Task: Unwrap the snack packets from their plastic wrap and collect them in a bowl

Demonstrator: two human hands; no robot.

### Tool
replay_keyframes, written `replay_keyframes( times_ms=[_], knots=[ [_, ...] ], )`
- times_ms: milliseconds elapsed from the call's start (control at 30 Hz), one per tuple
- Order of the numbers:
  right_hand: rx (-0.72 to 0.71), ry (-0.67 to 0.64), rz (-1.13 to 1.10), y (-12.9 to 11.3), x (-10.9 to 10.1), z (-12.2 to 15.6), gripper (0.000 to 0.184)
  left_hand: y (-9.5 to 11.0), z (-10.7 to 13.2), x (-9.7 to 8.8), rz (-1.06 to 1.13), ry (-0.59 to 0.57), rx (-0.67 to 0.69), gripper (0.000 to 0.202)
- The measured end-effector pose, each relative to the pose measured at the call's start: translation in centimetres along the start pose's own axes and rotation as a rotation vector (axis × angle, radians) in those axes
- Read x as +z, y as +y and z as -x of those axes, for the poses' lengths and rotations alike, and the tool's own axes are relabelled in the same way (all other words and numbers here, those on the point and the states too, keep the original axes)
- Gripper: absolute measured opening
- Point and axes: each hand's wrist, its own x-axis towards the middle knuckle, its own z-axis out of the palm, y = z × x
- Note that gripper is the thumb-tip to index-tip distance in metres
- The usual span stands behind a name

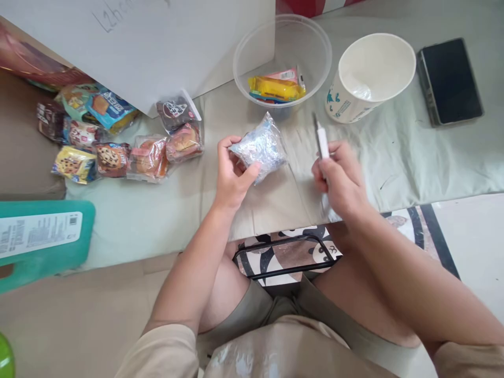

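Nearest us, the right hand [343, 181] grips a slim white tool [323, 143], long axis pointing away from the body; across a gap to its left, the left hand [231, 177] pinches a shiny packet [262, 146], the clear bowl [315, 58] beyond.

There are two hands, a left hand [232, 178] and a right hand [342, 181], one shiny packet [262, 149], one thin white tool [323, 142], one clear bowl [311, 58], one paper cup [374, 60], one phone [452, 81], one green bottle [86, 231] and one big white box [189, 47]. Four snack packs [113, 159] make the front row; the packs behind [110, 109] and the bowl's packs [277, 88] overlap too much to count
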Motion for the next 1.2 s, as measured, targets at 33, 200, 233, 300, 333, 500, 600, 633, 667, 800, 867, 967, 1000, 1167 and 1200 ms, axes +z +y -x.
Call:
replay_keyframes(
  times_ms=[33, 200, 233, 300, 333, 500, 600, 633, 667, 800, 867, 967, 1000, 1167, 1200],
  knots=[
    [0.079, -0.115, -0.146, -0.3, 0.7, 0.5, 0.017, -0.1, 0.1, 0.1, -0.031, -0.007, 0.028, 0.071],
    [0.232, -0.372, -0.261, -1.5, 3.1, 1.5, 0.041, -0.3, 0.5, 0.8, -0.104, -0.049, 0.153, 0.065],
    [0.232, -0.361, -0.233, -1.7, 3.2, 1.5, 0.043, -0.4, 0.6, 1.0, -0.108, -0.053, 0.175, 0.065],
    [0.229, -0.338, -0.186, -1.9, 3.2, 1.5, 0.043, -0.3, 0.6, 1.1, -0.113, -0.047, 0.212, 0.064],
    [0.228, -0.333, -0.165, -2.0, 3.1, 1.5, 0.043, -0.3, 0.5, 1.1, -0.115, -0.038, 0.226, 0.064],
    [0.19, -0.366, -0.033, -2.0, 2.8, 1.7, 0.039, 0.5, 0.4, 0.4, -0.116, 0.057, 0.233, 0.065],
    [0.162, -0.398, 0.068, -1.9, 2.9, 1.8, 0.039, 1.2, 0.6, -0.4, -0.117, 0.129, 0.127, 0.069],
    [0.152, -0.405, 0.1, -1.9, 2.8, 1.9, 0.038, 1.4, 0.7, -0.7, -0.115, 0.147, 0.08, 0.07],
    [0.141, -0.411, 0.131, -1.9, 2.7, 1.9, 0.038, 1.5, 0.8, -1.0, -0.11, 0.164, 0.037, 0.069],
    [0.101, -0.361, 0.262, -1.7, 1.6, 1.7, 0.036, 1.3, 0.6, -2.0, -0.067, 0.208, -0.042, 0.06],
    [0.021, -0.227, 0.397, -1.2, 0.6, 1.3, 0.033, 1.2, 0.5, -2.0, -0.079, 0.225, -0.033, 0.06],
    [-0.142, 0.036, 0.67, 0.2, -0.7, 0.0, 0.023, 1.2, 0.9, -1.4, -0.173, 0.208, 0.0, 0.065],
    [-0.167, 0.093, 0.74, 0.7, -1.1, -0.4, 0.021, 1.4, 1.1, -1.2, -0.217, 0.185, 0.001, 0.065],
    [-0.228, 0.258, 0.899, 2.3, -2.2, -2.1, 0.02, 2.0, 2.1, -0.8, -0.421, 0.113, 0.015, 0.05],
    [-0.251, 0.315, 0.919, 2.3, -2.2, -2.2, 0.02, 2.1, 2.1, -0.9, -0.415, 0.106, 0.025, 0.047]
  ],
)
